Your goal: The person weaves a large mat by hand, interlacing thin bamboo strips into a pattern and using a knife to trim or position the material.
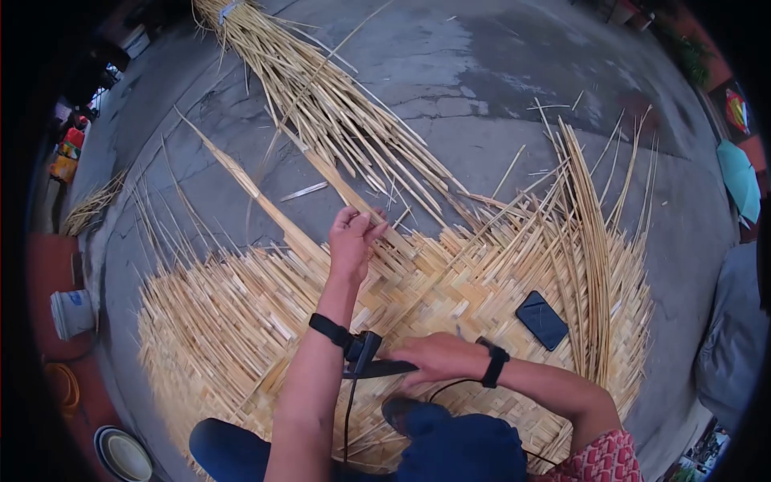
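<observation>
My left hand (353,238) is closed around a flat split reed strip (331,174), which slants up and left from the mat's upper edge. Below it, my right hand (440,357) grips a dark, flat, blade-like tool (381,369); its exact kind I cannot make out. The tool's far end lies close to my left wrist, partly behind the black device strapped there. Under both hands spreads a woven reed mat (474,301) with a herringbone pattern and loose strip ends at its borders. Another wide strip (253,189) sticks out of the mat to the left.
A tied bundle of reeds (321,96) lies on the concrete beyond the mat. Long strips (590,257) rest over the mat's right side, beside a black phone (542,320). A white bucket (72,313) and a basin (123,455) stand at the left; a teal umbrella (739,181) is far right.
</observation>
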`<state>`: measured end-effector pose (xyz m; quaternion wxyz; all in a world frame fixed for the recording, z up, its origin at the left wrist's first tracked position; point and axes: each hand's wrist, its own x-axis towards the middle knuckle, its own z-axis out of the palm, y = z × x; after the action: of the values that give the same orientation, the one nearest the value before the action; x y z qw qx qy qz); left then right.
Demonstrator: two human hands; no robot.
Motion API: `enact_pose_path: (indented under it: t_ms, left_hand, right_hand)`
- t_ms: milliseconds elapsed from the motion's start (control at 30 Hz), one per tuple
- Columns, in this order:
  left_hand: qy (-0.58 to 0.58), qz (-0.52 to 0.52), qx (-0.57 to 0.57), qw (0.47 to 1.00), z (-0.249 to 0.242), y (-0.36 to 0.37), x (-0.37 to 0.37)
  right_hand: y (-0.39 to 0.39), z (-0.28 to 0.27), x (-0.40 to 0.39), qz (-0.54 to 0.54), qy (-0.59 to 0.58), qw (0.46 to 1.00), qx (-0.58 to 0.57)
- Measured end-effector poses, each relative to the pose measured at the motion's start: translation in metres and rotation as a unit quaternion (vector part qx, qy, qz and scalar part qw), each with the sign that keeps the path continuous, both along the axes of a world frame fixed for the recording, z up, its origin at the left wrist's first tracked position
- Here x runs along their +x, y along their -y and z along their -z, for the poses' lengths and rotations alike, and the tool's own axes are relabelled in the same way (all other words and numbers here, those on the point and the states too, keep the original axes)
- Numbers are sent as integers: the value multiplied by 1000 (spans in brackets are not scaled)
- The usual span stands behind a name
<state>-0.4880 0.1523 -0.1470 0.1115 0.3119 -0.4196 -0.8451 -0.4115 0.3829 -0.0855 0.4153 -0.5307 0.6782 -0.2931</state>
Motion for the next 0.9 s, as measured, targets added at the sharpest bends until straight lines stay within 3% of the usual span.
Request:
enact_pose_path:
  t_ms: [67, 233, 367, 600, 633, 700, 767, 800, 867, 900]
  left_hand:
    - [10, 78, 4, 997, -15, 9, -3]
    - [-8, 105, -56, 993, 14, 5, 4]
    - [9, 115, -81, 990, 26, 3, 6]
    - [34, 116, -90, 989, 37, -24, 28]
    - [62, 174, -161, 970, 32, -35, 37]
    - [82, 225, -239, 941, -7, -47, 34]
    - [-61, 267, -175, 946, -98, -55, 42]
    - [-64, 259, -188, 945, -136, -40, 44]
    - [-58, 316, -309, 895, -202, 15, 60]
    - [-48, 286, -352, 890, -216, 44, 74]
  right_hand:
    - [-12, -19, -45, -19, -116, 992, 54]
    - [-23, 3, -137, 66, -301, 946, 99]
    - [-26, 34, -183, 70, -335, 935, 88]
    - [-23, 61, -200, 47, -254, 957, 132]
    - [-24, 65, -203, 46, -244, 961, 124]
    - [-23, 70, -210, 43, -250, 960, 117]
    - [-28, 72, -205, 31, -256, 959, 116]
    - [-19, 43, -197, 23, -300, 940, 160]
    - [-20, -11, -176, 53, -402, 913, 43]
    - [-25, -21, -165, 86, -439, 894, 22]
